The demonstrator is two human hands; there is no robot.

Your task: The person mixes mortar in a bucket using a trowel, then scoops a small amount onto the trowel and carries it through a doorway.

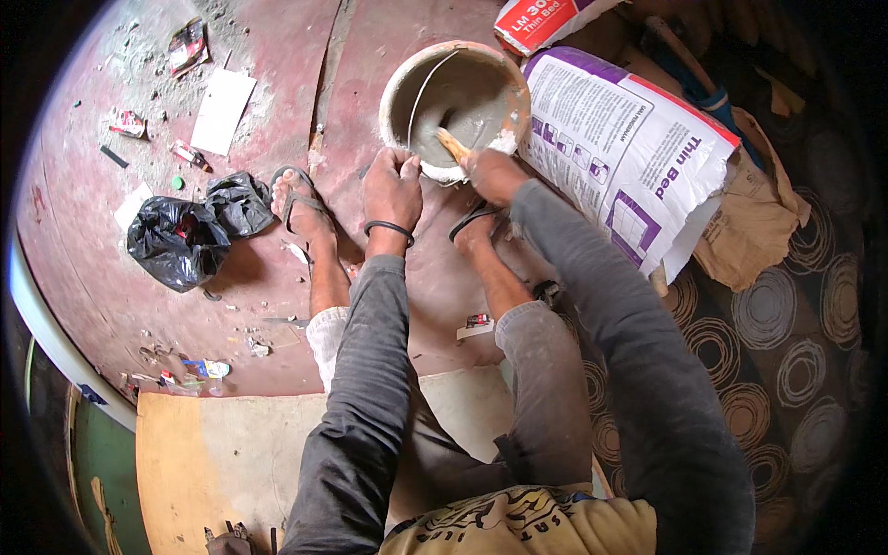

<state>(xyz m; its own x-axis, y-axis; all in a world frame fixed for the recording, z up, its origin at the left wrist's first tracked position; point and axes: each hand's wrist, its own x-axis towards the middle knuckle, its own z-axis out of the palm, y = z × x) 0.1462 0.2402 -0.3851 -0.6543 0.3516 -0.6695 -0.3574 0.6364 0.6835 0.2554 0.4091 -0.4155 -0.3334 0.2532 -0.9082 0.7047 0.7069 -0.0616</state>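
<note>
A round bucket (pixel 392 113) smeared with dried mortar stands just beyond my feet, part filled with wet grey mortar (pixel 486 100). My left hand (pixel 392 192) is closed at the bucket's near left rim, where the thin white bail handle (pixel 424 91) comes down. In my right hand (pixel 498 176), over the near right rim, is a wooden stick (pixel 450 144). It slants into the bucket, its tip meeting a dark hollow in the mortar. Whatever is at the stick's lower end is hidden.
A white and purple paper sack (pixel 638 148) lies right of the bucket, beside torn brown paper (pixel 754 217). At left are a black plastic bag (pixel 178 242), a white sheet (pixel 223 111) and scattered litter. My sandalled feet flank the bucket's near side.
</note>
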